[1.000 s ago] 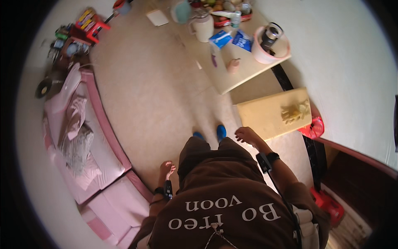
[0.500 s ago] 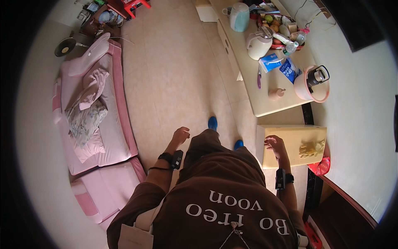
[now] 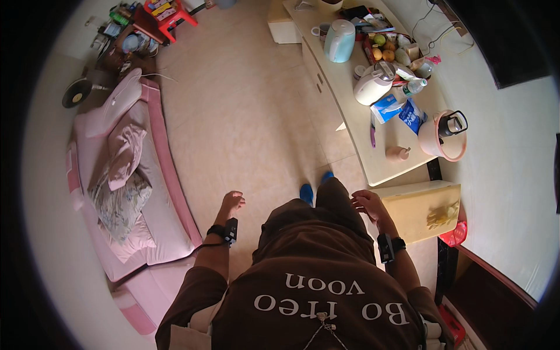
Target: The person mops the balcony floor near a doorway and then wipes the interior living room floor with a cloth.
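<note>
My left hand [image 3: 234, 202] hangs over the tiled floor, between the pink sofa and my left leg. Its fingers are loosely curled in, and nothing shows in them. My right hand [image 3: 368, 203] is beside my right thigh, just left of the yellow-topped cabinet [image 3: 411, 213]. Its fingers are bent but apart, with nothing in them. Each wrist carries a small black strapped-on device. Yellow rubber gloves [image 3: 441, 215] lie on the cabinet top, out of reach of either hand's fingers.
A long table [image 3: 353, 140] at right holds a white kettle [image 3: 372, 87], a light-blue jug [image 3: 340, 42], a fruit basket, a purple-handled knife [image 3: 373, 134] and a pink bucket [image 3: 430, 140] with a flask. The pink sofa [image 3: 166, 157] lines the left. A red stool [image 3: 171, 22] stands far left.
My feet have changed places in a step, and the room appears shifted lower in view. My left hand has swung left and back; my right hand has moved left, off the cabinet, toward my thigh.
</note>
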The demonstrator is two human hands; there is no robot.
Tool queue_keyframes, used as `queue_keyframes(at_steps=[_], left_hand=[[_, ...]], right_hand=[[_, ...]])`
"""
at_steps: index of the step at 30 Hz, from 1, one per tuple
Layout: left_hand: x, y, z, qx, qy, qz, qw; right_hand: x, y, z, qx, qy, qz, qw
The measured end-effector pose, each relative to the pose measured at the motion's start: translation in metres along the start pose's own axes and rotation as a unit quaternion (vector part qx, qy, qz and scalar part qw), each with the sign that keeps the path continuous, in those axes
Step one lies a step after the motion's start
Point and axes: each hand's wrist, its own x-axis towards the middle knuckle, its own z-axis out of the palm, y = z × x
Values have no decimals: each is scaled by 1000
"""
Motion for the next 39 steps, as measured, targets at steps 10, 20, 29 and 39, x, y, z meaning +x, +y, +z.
queue_keyframes(at_steps=[10,20,29,39], left_hand=[[67,221,-33,64,8,91,994],[162,447,-51,-7,-43,175,984],[386,612,35,-135,-88,172,972],[574,714,78,-179,-125,113,969]], right_hand=[[109,-50,-23,355,84,-19,931],[229,-91,-29,549,213,10,808],[334,-44,-12,666,319,35,674],[469,-7,4,724,473,-140,482]])
